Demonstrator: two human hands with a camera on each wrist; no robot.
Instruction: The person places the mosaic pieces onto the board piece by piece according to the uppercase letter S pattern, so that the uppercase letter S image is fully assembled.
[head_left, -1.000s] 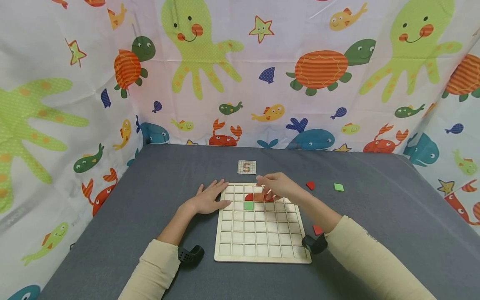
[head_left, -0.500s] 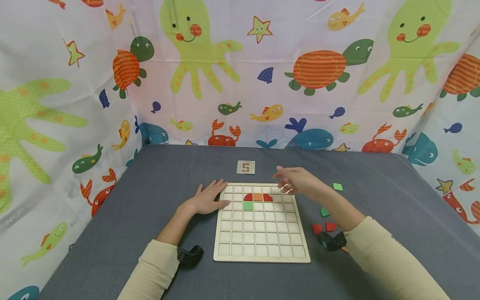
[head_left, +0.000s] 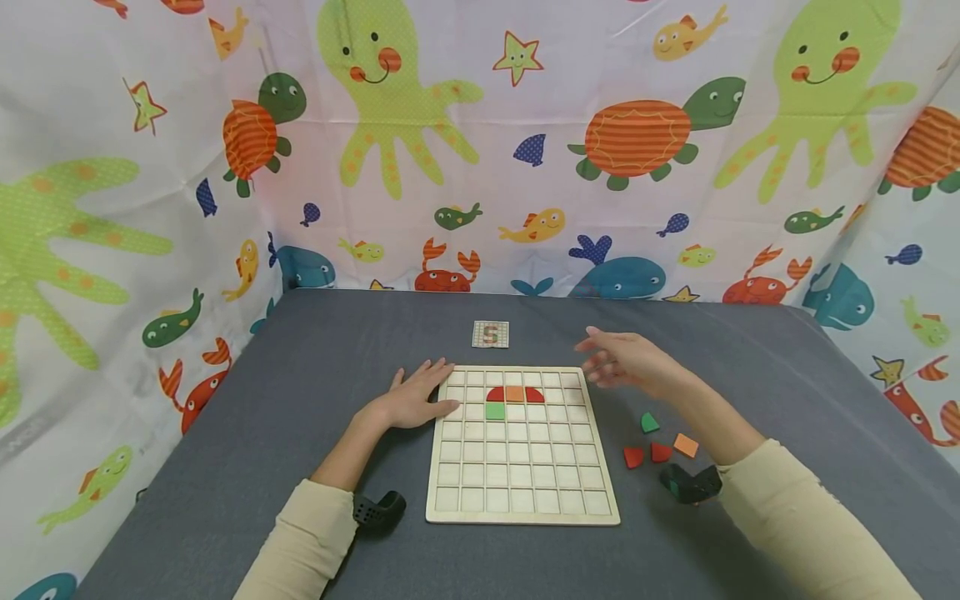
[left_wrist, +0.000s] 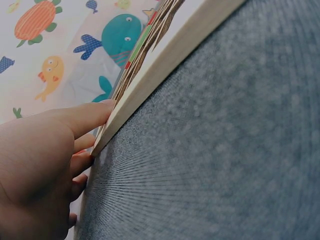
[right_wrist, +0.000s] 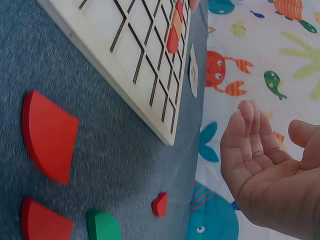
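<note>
Your left hand touches the board, fingers extended; your right hand (fingers loosely curved, empty) hovers beside it.

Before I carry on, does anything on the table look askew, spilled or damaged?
Nothing stands out. The grid board looks intact, and its four tiles appear to sit within their squares. Loose tiles lie beside it, none visibly broken.

Can't make out the tiny pattern on the card in the head view. Can't see there the far red piece, hidden behind the right arm. Can follow neither sleeve past the bottom edge. From the right wrist, see the board and green piece cut off; from the left, a blurred tabletop.
</note>
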